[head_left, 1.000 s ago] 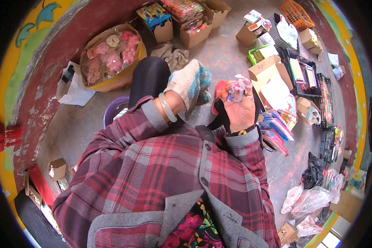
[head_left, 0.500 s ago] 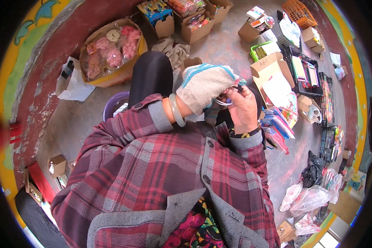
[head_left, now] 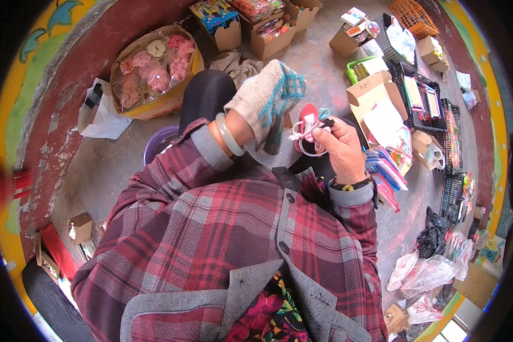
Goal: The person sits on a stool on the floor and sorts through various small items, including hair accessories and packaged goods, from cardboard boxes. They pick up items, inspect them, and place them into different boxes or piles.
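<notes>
A beige towel with a blue-green check pattern (head_left: 271, 97) covers the front of my left hand (head_left: 236, 130), hiding its fingers; only the back of the hand and the wrist show. To the right, my right hand (head_left: 345, 149) is closed, thumb against fingers, on a small bunch of hair ties (head_left: 309, 126). Red, pink, white, black and teal loops dangle from it toward the towel. A visible gap separates the towel from the bunch. Both hands are above my knees.
A wide box of pink flower-like pieces in clear bags (head_left: 154, 71) stands at the far left, near a purple basin (head_left: 154, 145). Small goods fill cardboard boxes (head_left: 272, 39) at the back. An opened carton (head_left: 376, 91), black crates (head_left: 419, 100) and plastic bags (head_left: 433, 273) line the right.
My hands have drawn apart. The left, with the towel, moved left and its towel end swung up; the right shifted slightly right, bringing the hair ties out from beside the towel into plain view.
</notes>
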Demonstrator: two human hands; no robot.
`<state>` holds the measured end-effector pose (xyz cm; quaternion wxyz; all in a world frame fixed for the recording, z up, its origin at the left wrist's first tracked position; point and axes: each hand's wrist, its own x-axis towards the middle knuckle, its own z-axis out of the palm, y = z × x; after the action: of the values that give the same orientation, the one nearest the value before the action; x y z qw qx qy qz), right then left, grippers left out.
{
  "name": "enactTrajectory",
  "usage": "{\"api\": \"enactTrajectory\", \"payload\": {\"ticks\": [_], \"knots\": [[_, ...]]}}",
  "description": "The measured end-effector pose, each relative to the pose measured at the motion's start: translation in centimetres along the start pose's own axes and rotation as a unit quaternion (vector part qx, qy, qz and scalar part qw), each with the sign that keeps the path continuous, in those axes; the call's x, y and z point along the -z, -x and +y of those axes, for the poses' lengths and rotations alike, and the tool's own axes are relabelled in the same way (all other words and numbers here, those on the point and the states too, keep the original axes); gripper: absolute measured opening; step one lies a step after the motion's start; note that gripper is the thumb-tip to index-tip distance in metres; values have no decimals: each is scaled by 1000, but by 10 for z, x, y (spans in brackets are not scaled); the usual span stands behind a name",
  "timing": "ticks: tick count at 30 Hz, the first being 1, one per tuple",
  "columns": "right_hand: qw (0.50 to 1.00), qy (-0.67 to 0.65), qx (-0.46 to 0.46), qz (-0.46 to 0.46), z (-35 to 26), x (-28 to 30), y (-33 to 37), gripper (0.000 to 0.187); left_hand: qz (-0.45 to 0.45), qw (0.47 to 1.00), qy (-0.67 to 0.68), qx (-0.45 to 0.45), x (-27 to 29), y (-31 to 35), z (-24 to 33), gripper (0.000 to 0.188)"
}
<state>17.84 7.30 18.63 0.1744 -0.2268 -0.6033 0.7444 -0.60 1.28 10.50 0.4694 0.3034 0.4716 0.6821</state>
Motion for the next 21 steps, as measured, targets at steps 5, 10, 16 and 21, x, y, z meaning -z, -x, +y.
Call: {"api": "enactTrajectory", "payload": {"ticks": [5, 10, 16, 21], "knots": [[954, 293, 58, 8, -7, 17, -9, 17, -105, 710, -642, -270, -31, 9, 81, 13], [933, 352, 67, -38, -15, 12, -21, 16, -119, 729, -569, -362, -39, 11, 57, 12], [970, 232, 10, -71, -12, 5, -20, 15, -96, 909, -345, -215, -16, 24, 49, 25], [991, 109, -68, -34, -3, 4, -21, 12, -25, 988, 150, 25, 28, 13, 42, 23]]}}
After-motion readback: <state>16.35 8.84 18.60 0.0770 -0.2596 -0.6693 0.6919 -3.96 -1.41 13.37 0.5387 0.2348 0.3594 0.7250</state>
